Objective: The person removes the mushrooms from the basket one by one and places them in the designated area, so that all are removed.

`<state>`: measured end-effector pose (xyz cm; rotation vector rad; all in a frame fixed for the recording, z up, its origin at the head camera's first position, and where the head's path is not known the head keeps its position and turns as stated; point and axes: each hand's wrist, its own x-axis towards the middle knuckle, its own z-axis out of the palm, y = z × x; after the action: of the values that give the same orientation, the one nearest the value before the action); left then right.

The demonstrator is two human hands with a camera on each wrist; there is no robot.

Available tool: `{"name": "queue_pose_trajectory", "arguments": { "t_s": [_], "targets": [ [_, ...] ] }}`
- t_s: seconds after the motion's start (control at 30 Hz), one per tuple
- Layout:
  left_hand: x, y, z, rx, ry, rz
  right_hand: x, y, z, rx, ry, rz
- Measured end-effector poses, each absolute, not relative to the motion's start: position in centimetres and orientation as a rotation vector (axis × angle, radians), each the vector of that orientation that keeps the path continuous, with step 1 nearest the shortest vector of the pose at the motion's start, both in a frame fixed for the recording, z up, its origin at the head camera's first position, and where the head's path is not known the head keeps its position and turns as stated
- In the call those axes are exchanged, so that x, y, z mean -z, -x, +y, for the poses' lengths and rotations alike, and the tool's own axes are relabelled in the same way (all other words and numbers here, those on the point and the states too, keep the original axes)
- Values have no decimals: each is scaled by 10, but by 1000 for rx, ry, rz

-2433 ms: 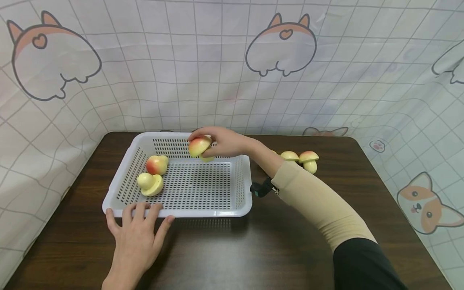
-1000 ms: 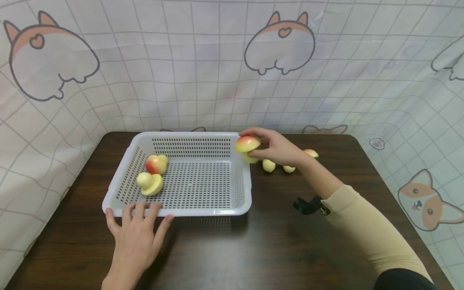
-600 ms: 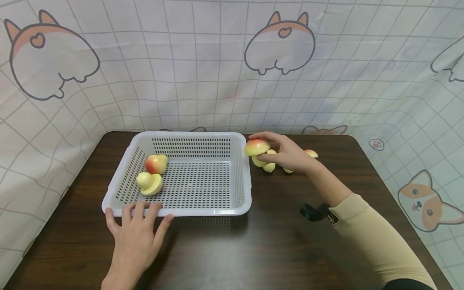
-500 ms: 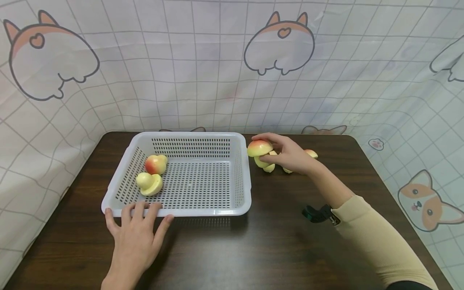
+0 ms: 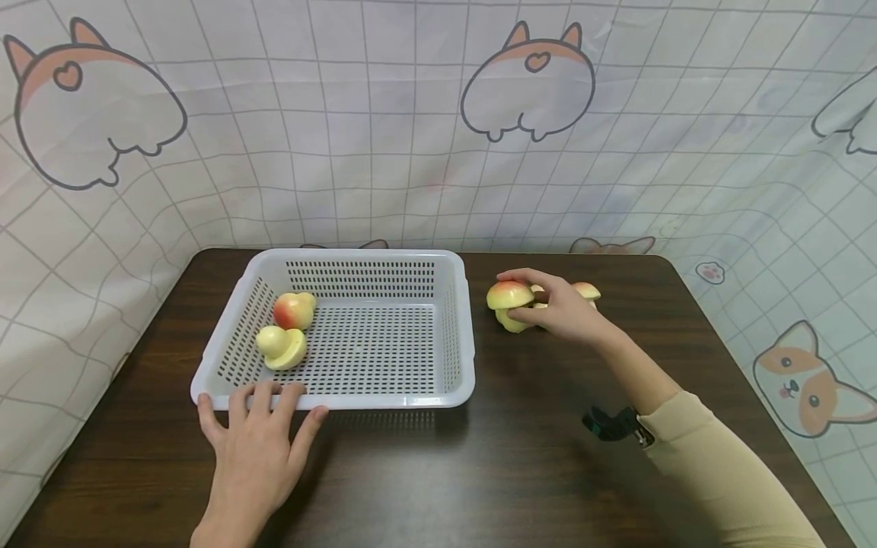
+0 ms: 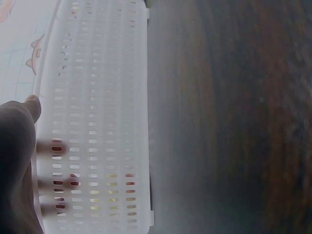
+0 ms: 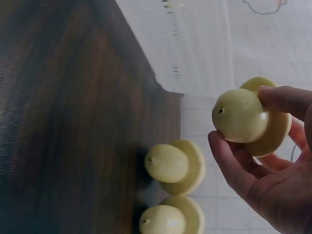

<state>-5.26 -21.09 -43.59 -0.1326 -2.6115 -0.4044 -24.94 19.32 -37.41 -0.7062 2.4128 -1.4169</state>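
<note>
My right hand (image 5: 572, 308) pinches a toy mushroom (image 5: 509, 295) with a red-and-yellow cap, to the right of the white basket. In the right wrist view, thumb and fingers hold this mushroom (image 7: 241, 117) between cap and pale stem. Two more toy mushrooms (image 7: 168, 163) stand close by there, stems toward the camera. In the head view, my right hand partly hides the row, where a red-topped mushroom (image 5: 586, 291) shows. My left hand (image 5: 256, 453) holds the near rim of the white basket (image 5: 384, 400), fingers hooked over it; the left wrist view shows its thumb (image 6: 32, 105) on the rim.
Inside the basket's left part lie two toy mushrooms: one with its red cap (image 5: 293, 310) showing, one stem up (image 5: 282, 346). The dark wooden table (image 5: 438, 479) ends at a patterned cloth (image 5: 411, 129) at the back and sides.
The right hand has carried the mushroom from over the basket to the right, past the basket's side, and lower beside the other mushrooms. The left hand and basket have stayed in place.
</note>
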Motion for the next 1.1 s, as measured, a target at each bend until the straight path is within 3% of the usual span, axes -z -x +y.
{"name": "queue_pose_trajectory", "arguments": {
  "t_s": [1.1],
  "targets": [
    [437, 53, -211, 405, 140, -2601, 428, 241, 214, 1235, 607, 2540]
  ]
}}
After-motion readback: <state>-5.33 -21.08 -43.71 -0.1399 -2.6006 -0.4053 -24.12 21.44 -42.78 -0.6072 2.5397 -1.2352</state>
